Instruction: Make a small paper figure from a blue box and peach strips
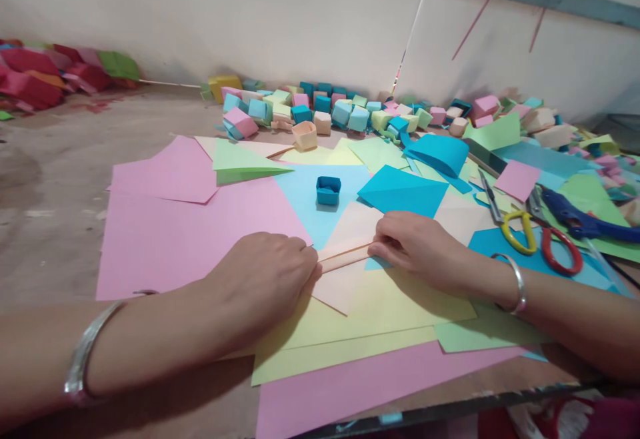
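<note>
A narrow folded strip of peach paper (pixel 346 258) stretches between my two hands, low over the sheets. My left hand (pixel 267 285) is closed on its left end, fingers curled down and mostly hidden behind the knuckles. At the other end my right hand (pixel 417 245) pinches the strip between thumb and fingers. Beneath it lie a peach sheet (pixel 337 292) and a yellow sheet (pixel 390 309). Just beyond the hands stands a small open blue paper box (pixel 328 191) on a light blue sheet (pixel 300 192).
Many small folded paper boxes (pixel 343 113) line the wall. Pink sheets (pixel 165 245) spread at left. To the right lie scissors with yellow and red handles (pixel 561 252) and a dark blue glue gun (pixel 583 219). Red paper pieces (pixel 35 82) are heaped far left. The table edge (pixel 450 404) runs in front.
</note>
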### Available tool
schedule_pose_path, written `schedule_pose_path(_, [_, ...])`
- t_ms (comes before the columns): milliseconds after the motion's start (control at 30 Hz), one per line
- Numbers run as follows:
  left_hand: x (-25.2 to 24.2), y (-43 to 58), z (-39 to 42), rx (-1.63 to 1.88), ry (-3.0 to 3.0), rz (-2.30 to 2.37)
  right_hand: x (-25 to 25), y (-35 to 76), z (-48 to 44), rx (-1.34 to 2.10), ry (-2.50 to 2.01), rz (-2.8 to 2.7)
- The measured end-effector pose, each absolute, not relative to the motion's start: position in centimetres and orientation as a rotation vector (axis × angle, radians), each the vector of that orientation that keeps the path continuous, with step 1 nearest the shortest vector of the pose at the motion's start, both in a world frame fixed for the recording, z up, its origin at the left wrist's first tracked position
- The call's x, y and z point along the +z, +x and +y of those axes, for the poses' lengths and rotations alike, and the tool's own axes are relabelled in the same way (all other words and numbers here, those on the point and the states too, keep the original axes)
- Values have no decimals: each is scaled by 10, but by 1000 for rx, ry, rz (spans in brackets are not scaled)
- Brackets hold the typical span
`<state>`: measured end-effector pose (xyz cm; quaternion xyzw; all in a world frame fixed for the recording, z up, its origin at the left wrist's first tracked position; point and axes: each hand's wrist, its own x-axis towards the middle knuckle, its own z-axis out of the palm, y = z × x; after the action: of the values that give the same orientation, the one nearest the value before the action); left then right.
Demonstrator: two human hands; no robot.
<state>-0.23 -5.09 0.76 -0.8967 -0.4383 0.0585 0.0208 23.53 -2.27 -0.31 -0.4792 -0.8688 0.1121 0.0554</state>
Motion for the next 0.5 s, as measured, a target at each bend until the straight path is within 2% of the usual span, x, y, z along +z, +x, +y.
schedule_pose_path(500, [15, -1, -46, 252, -2837, -1278, -7, 236, -17, 453, -1598, -2526])
